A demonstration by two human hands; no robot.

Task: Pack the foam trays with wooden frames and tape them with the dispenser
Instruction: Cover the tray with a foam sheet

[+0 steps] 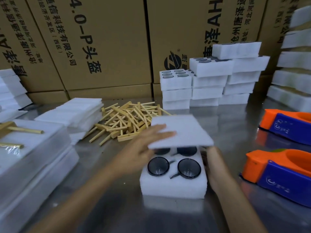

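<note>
A white foam tray (173, 185) sits on the steel table in front of me, with round dark glass pieces (158, 166) in its holes. A thin white foam sheet (183, 132) hovers tilted over the tray's far half. My left hand (143, 145) holds the sheet at its left edge, fingers stretched across the top. My right hand (212, 165) lies flat against the tray's right side. A heap of wooden frames (127, 121) lies behind the tray to the left. Two orange and blue tape dispensers (279, 172) (287, 125) stand on the right.
Stacks of filled foam trays (210, 81) rise at the back, more (294, 64) at far right. Piles of foam sheets (74, 113) and wrapped packs (33, 157) sit at the left. Brown cartons (109, 47) wall off the back of the table.
</note>
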